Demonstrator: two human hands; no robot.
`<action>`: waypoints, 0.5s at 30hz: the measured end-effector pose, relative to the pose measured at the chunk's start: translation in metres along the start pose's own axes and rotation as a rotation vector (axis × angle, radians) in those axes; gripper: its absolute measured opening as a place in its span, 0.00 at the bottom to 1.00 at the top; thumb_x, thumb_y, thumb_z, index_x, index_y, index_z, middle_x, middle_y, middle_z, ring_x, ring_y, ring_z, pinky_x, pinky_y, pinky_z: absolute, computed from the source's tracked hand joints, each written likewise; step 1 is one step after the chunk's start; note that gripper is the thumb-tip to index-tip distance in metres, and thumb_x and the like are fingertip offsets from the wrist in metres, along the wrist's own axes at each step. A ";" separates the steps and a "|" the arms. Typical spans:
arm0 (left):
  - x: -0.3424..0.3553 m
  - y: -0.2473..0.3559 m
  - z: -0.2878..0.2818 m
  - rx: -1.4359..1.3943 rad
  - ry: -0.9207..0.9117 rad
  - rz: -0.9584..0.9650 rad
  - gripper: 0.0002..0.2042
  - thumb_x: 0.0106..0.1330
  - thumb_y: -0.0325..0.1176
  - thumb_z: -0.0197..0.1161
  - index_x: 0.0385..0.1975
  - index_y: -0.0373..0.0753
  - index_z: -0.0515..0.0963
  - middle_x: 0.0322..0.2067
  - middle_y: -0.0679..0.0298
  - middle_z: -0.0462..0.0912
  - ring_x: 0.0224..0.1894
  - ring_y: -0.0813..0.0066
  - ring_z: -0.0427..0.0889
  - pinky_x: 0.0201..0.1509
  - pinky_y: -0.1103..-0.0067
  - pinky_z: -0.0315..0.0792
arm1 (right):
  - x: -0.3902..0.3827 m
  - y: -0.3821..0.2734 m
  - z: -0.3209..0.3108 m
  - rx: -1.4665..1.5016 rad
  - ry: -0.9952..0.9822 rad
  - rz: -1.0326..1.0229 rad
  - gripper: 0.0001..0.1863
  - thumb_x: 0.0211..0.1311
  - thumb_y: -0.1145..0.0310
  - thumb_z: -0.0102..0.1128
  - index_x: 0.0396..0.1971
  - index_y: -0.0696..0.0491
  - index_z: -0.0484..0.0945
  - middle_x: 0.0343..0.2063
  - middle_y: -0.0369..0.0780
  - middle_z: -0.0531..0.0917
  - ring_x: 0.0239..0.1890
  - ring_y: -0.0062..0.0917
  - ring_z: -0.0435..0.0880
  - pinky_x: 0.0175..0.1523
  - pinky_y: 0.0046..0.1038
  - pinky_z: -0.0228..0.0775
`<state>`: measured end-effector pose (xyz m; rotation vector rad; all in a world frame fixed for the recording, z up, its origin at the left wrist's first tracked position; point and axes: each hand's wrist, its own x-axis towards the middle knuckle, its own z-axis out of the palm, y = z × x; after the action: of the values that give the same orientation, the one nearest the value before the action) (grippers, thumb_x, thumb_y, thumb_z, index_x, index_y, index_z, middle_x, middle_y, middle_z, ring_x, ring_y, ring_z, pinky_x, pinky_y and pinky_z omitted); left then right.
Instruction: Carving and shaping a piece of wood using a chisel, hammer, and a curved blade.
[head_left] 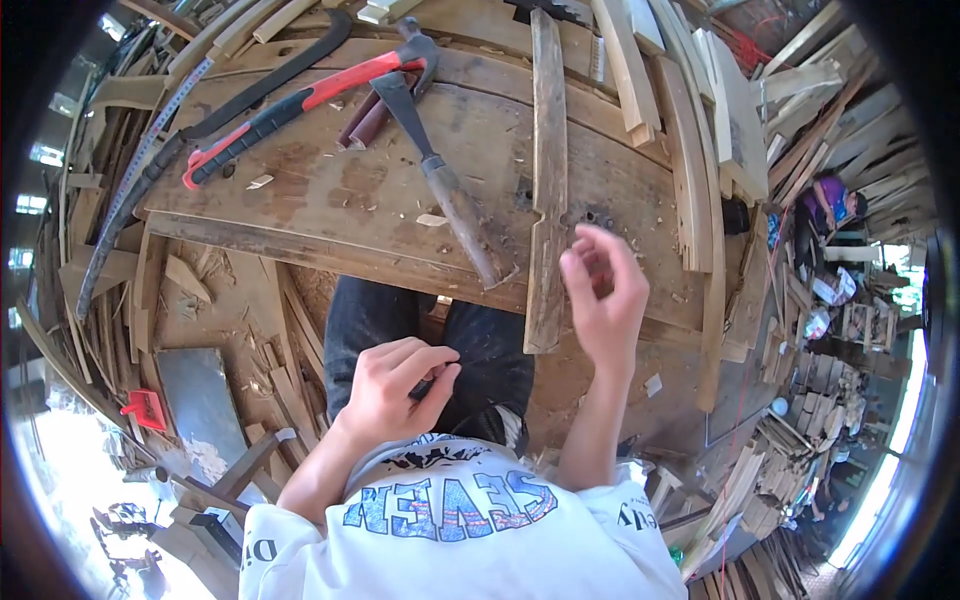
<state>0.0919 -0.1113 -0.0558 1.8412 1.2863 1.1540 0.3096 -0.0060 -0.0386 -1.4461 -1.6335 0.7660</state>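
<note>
One strip (548, 190) spans the tabletop (345, 205), its end overhanging the edge, with chisel (432, 165) and hammer (340, 80) lying leftward, seemingly for easy reach. Just beside it the right hand (612, 295) looks empty, fingers parted; the left hand (390, 392) holds its fingers curled above the lap (490, 345), whether around anything I cannot tell.

White short-sleeved shirt (470, 565), blocky blue lettering (452, 505) flecked with orange across the front, black lettering (628, 516) on both sleeves (265, 525), dark trousers (358, 325)

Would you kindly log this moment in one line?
left hand: no visible object, over lap; right hand: no visible object, near wooden strip; bench: claw hammer, chisel
</note>
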 end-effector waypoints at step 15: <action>0.070 -0.001 -0.022 0.682 -0.090 0.327 0.29 0.42 0.25 0.64 0.52 0.46 0.76 0.56 0.60 0.71 0.59 0.54 0.68 0.59 0.60 0.63 | -0.037 0.014 0.017 -0.258 0.052 -0.337 0.24 0.51 0.57 0.63 0.47 0.54 0.77 0.47 0.44 0.75 0.51 0.39 0.70 0.56 0.37 0.58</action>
<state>0.0825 -0.0454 -0.0258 2.6437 1.4788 0.8181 0.3024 -0.0389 -0.0659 -1.2996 -1.9238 0.3344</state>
